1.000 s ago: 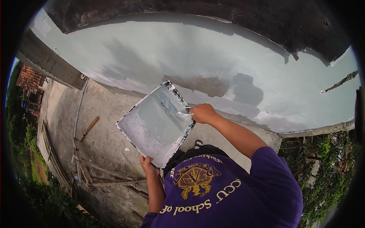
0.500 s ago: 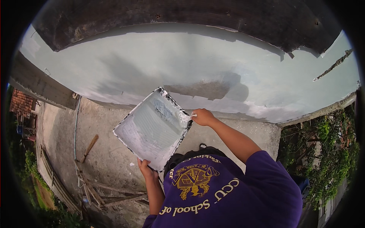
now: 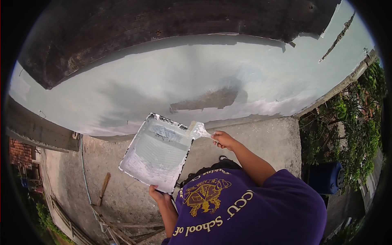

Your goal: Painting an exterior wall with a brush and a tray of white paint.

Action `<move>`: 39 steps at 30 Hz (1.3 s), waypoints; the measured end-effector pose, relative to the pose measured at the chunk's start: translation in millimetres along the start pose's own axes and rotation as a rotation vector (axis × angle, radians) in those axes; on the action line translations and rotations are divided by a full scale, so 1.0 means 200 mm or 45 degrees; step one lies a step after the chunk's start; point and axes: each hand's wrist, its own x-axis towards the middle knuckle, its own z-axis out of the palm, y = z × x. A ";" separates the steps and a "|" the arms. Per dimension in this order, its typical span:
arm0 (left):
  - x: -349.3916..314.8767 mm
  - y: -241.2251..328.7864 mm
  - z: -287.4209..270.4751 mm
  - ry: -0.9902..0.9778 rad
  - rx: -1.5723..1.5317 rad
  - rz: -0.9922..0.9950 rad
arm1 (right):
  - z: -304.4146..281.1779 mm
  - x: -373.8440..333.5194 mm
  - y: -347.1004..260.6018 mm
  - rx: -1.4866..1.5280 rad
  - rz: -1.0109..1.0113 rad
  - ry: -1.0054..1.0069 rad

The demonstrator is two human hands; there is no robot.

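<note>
My left hand grips the near edge of a paint tray, a square pan smeared with pale paint and dark marks along its rim. Its ribbed slope shows, and a thin pool of paint lies toward the far end. In my right hand is a paintbrush, held by its handle. The paint-covered brush head points left, with the bristles at the tray's right rim. Ahead stands a pale green wall with a bare grey patch low on it.
A dark board covers the upper wall. On the concrete floor lie a stick broom, a thin hose and wooden poles. Right of me are a blue barrel and leafy plants.
My right hand has drawn the brush from inside the tray out to its right rim, so the brush head now shows. My view has tilted, and the tray sits lower in it.
</note>
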 end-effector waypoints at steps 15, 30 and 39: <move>-0.01 0.14 -0.06 -0.115 -0.174 0.029 | -0.40 -0.15 -0.08 1.073 -0.357 0.395; -0.05 0.02 0.07 -0.313 -0.218 0.171 | -0.92 -0.07 -0.31 0.718 -0.693 1.035; -0.02 -0.04 0.09 -0.291 -0.304 0.182 | -0.88 -0.15 -0.06 0.789 -0.704 1.095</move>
